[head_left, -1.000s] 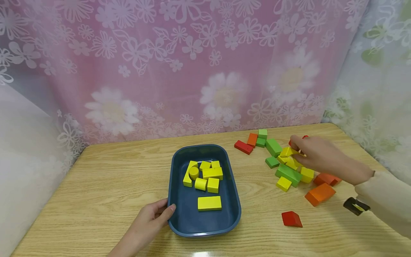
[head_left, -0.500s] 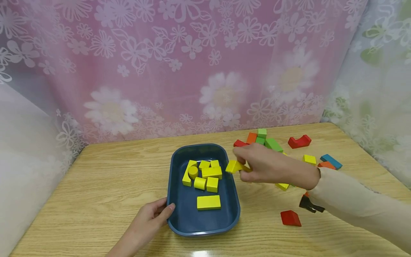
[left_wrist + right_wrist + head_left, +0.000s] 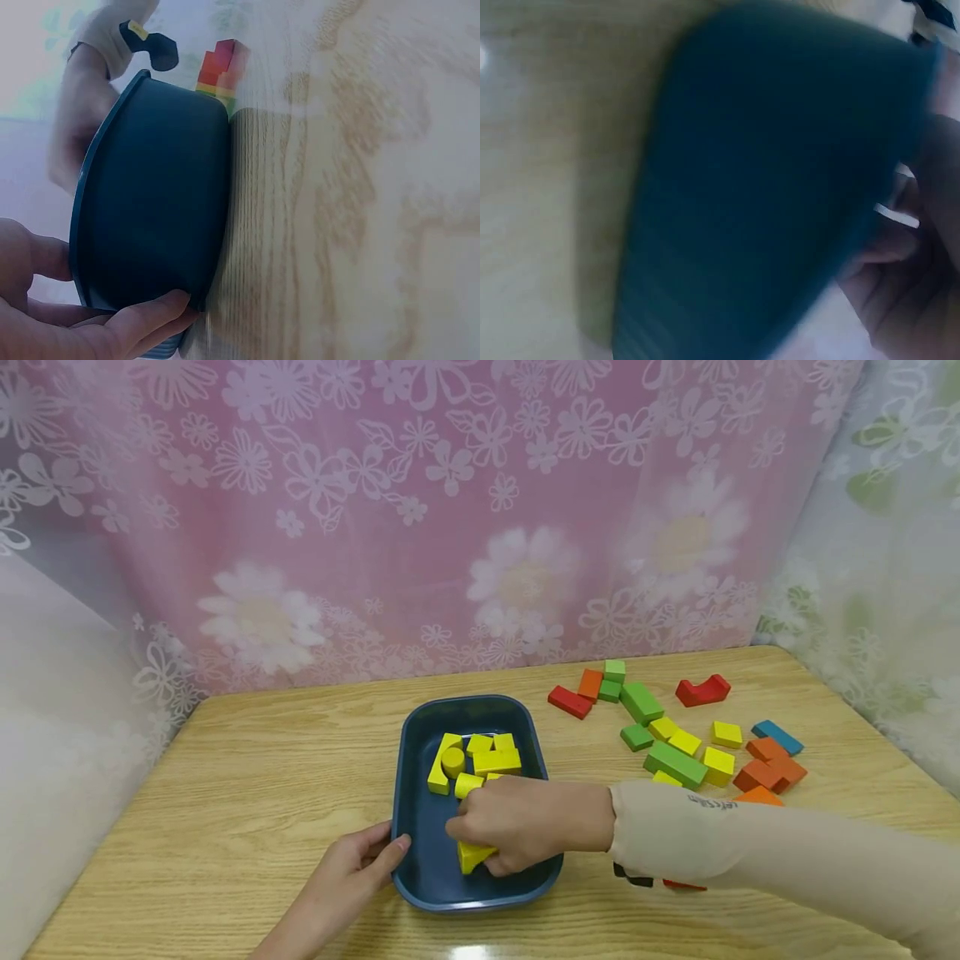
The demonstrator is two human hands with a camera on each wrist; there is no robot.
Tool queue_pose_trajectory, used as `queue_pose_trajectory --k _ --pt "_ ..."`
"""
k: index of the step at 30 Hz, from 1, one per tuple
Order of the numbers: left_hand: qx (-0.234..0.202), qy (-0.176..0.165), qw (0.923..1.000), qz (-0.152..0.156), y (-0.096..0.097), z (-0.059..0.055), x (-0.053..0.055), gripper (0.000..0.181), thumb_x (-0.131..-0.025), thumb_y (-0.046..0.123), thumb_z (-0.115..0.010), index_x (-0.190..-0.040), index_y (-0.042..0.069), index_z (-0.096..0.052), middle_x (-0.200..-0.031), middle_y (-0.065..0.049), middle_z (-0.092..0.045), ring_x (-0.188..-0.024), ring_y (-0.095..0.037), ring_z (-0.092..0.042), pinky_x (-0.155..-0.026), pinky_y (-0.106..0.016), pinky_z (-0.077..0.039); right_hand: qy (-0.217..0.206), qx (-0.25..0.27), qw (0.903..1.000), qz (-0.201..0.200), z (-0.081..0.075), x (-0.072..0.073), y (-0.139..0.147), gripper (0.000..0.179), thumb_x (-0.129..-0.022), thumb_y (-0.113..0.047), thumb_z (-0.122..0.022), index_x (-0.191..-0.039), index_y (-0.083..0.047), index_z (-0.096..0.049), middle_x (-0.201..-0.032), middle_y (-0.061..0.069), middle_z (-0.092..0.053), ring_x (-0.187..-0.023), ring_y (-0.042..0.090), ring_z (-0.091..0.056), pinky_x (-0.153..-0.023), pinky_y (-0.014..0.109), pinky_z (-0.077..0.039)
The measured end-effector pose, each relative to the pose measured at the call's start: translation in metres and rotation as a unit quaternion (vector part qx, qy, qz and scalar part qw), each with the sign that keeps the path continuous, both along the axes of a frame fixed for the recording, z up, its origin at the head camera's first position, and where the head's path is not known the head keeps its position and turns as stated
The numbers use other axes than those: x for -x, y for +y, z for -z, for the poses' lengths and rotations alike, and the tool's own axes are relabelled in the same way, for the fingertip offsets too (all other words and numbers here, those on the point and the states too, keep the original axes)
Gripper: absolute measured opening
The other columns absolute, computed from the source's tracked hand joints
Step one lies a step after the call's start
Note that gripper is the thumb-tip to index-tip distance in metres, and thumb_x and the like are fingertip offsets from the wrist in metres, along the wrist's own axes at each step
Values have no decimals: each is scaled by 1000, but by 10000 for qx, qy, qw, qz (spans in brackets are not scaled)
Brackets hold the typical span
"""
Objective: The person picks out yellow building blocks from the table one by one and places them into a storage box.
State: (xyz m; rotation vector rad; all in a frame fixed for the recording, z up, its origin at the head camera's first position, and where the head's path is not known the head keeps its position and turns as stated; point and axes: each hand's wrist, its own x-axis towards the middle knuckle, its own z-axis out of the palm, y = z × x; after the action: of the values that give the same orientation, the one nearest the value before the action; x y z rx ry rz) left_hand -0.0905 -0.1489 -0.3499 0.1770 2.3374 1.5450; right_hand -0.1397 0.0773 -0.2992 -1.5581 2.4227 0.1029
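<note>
My left hand (image 3: 348, 870) grips the left rim of a dark blue tray (image 3: 399, 777), thumb over the edge; in the left wrist view its fingers (image 3: 161, 315) lie along the tray's outer wall. Inside the tray, low over the near half, my right hand (image 3: 517, 822) holds a yellow toy block (image 3: 472, 857), fingers curled round it. Much of that block is hidden by the hand. Several other yellow blocks lie in the tray's far half, among them a round-topped cylinder (image 3: 453, 763) and a long block (image 3: 497, 762). The right wrist view is blurred, mostly tray wall (image 3: 750, 180).
Right of the tray lie scattered blocks: green (image 3: 675, 763), yellow (image 3: 718, 766), orange (image 3: 759, 777), a blue one (image 3: 777, 737) and a red arch (image 3: 702, 691). A red block (image 3: 569, 702) lies behind. A pink flowered curtain (image 3: 450, 568) hangs along the table's back edge.
My right hand has carried the yellow block from the pile on the right, over the tray's right rim and down into its near half. My left hand has stayed on the rim.
</note>
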Motion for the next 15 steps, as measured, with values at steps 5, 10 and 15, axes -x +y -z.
queue_pose_trajectory --k 5,10,15 --pt "-116 -13 9999 53 0 0 0 51 -101 21 -53 -134 -17 -44 -111 -17 -66 -99 -27 -66 -79 -34 -59 -18 -432 9988 -244 14 -3 -9 34 -85 -32 -76 -112 -16 -65 -77 -9 -59 -66 -1 -53 -62 8 -47" --pt "-136 29 9999 82 -1 0 0 51 -101 21 -53 -134 -16 -44 -112 -18 -66 -100 -27 -66 -79 -33 -59 103 -246 9994 -220 17 -3 -9 31 -86 -35 -74 -109 -17 -66 -70 -11 -53 -60 -1 -49 -54 8 -43" --pt "-134 34 9999 40 -1 1 0 49 -101 20 -53 -134 -16 -44 -113 -19 -66 -100 -27 -66 -79 -35 -59 409 187 9990 -22 14 -4 -2 29 -86 -46 -71 -99 -20 -66 -74 -12 -51 -58 0 -44 -49 9 -37"
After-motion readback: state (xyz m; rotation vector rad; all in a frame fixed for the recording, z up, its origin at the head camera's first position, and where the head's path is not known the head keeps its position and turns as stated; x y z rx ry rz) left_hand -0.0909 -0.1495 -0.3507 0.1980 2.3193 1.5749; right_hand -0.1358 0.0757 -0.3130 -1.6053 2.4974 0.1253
